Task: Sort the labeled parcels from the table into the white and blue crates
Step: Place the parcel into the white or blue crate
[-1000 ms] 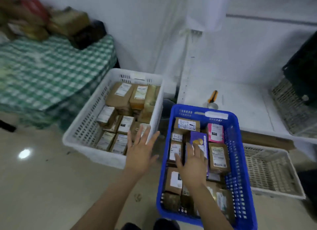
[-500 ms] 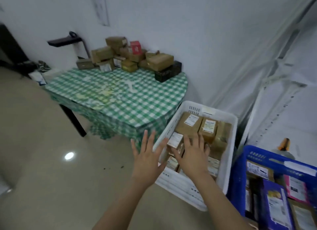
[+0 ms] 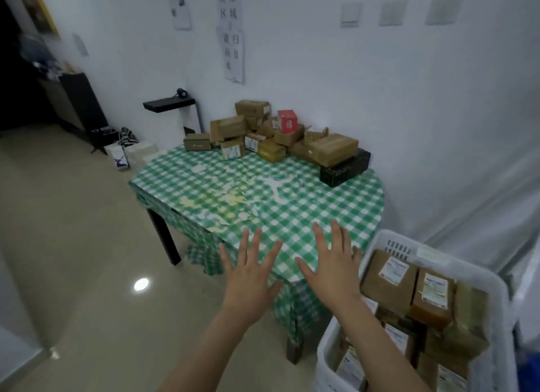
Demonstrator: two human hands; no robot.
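Up at 12 o'clock on the table (image 3: 321, 198) — parcels (image 3: 271, 134) heaped | left hand (image 3: 248, 277), right hand (image 3: 330, 269) both spread wide, empty | white crate (image 3: 397, 247) at 4 o'clock | you'd best grab one box, label up

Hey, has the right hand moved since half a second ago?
Yes. The right hand was over the white crate then; now it is left of that crate, open above the table's near edge.
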